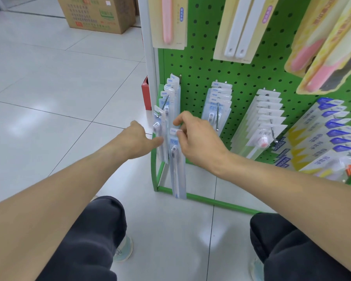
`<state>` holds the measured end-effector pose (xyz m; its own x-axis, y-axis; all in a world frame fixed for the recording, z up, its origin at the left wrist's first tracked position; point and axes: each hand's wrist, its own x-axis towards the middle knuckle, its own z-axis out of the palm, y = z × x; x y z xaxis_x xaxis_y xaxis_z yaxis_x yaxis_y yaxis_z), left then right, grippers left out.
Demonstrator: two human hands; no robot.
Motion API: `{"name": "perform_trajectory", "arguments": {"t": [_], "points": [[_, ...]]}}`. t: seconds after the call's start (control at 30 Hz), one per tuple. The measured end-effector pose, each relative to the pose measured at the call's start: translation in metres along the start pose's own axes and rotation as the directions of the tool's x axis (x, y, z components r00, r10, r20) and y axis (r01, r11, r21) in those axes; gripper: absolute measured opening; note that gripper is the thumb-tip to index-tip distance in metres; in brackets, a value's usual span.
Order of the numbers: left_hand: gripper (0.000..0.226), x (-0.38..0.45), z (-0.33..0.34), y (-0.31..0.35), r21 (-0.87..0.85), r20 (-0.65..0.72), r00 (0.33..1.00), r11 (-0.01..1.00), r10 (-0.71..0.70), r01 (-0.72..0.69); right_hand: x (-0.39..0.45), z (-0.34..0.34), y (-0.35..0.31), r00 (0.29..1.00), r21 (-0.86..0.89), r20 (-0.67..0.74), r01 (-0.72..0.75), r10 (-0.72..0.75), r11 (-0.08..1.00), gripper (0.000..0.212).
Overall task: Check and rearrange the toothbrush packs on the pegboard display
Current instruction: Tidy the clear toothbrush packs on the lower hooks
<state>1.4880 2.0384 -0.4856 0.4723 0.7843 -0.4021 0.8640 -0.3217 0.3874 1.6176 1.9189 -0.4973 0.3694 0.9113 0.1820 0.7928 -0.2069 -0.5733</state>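
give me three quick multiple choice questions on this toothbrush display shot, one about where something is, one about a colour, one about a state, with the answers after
1. Where is the cardboard box?
A. on the floor beyond the rack
B. hung on a hook
C. between the person's knees

2. What colour is the pegboard?
A. blue
B. green
C. white

3. What is the right hand doing?
A. hanging idle
B. resting flat on the floor
C. pinching the top of a toothbrush pack

Answers:
1 A, the box stands on the tiles at upper left, past the rack's white post.
2 B, the perforated panel and its base frame are green.
3 C, the fingertips close on the pack's header, while the left hand touches the packs on the leftmost hook.
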Motion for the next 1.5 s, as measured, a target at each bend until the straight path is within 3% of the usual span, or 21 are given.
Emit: {"name": "perform_trajectory", "arguments": {"t": [0.07, 0.17, 0.27, 0.33, 0.43, 0.5, 0.77, 1.1, 1.27, 1.37, 1.5], "points": [[0.055, -0.004, -0.002, 0.001, 0.09, 0.146, 0.989, 0.996, -0.011, -0.003, -0.01, 0.0, 0.0, 0.998, 0.03, 0.064, -0.001, -0.001, 1.0, 0.016], [0.036, -0.009, 0.004, 0.0, -0.085, 0.323, 0.935, 0.989, 0.146, -0.125, -0.024, 0.002, 0.004, 0.992, 0.119, 0.122, -0.029, 0.014, 0.992, 0.011], [0.024, -0.018, 0.011, -0.001, -0.248, 0.396, 0.857, 0.937, 0.329, -0.245, -0.032, 0.004, 0.008, 0.986, 0.267, 0.148, -0.115, 0.078, 0.957, 0.008], [0.022, -0.023, 0.013, 0.001, -0.373, 0.416, 0.814, 0.893, 0.405, -0.253, -0.035, 0.002, 0.008, 0.976, 0.409, 0.168, -0.198, 0.14, 0.891, 0.007], [0.026, -0.028, 0.014, 0.004, -0.464, 0.406, 0.794, 0.85, 0.452, -0.247, -0.038, -0.005, 0.007, 0.951, 0.551, 0.229, -0.303, 0.208, 0.777, 0.008], [0.023, -0.032, 0.015, 0.006, -0.479, 0.394, 0.79, 0.839, 0.469, -0.26, -0.038, -0.008, 0.009, 0.944, 0.568, 0.254, -0.321, 0.21, 0.758, 0.015], [0.008, -0.035, 0.011, 0.007, -0.496, 0.381, 0.78, 0.821, 0.497, -0.282, -0.037, -0.018, 0.015, 0.956, 0.547, 0.207, -0.29, 0.209, 0.786, 0.024], [0.004, -0.044, 0.015, 0.017, -0.478, 0.318, 0.799, 0.814, 0.51, -0.329, -0.042, -0.039, 0.015, 0.969, 0.335, 0.192, -0.214, 0.156, 0.917, 0.033], [0.013, -0.044, 0.022, 0.028, -0.545, 0.169, 0.885, 0.789, 0.434, -0.283, -0.041, -0.038, 0.021, 0.923, 0.363, 0.327, -0.319, 0.201, 0.875, 0.037], [0.018, -0.046, 0.023, 0.031, -0.584, 0.113, 0.901, 0.762, 0.418, -0.28, -0.04, -0.041, 0.025, 0.904, 0.407, 0.372, -0.361, 0.209, 0.839, 0.039], [0.024, -0.049, 0.022, 0.03, -0.579, 0.253, 0.867, 0.785, 0.43, -0.221, -0.041, -0.044, 0.026, 0.902, 0.462, 0.385, -0.373, 0.197, 0.805, 0.034]]}}
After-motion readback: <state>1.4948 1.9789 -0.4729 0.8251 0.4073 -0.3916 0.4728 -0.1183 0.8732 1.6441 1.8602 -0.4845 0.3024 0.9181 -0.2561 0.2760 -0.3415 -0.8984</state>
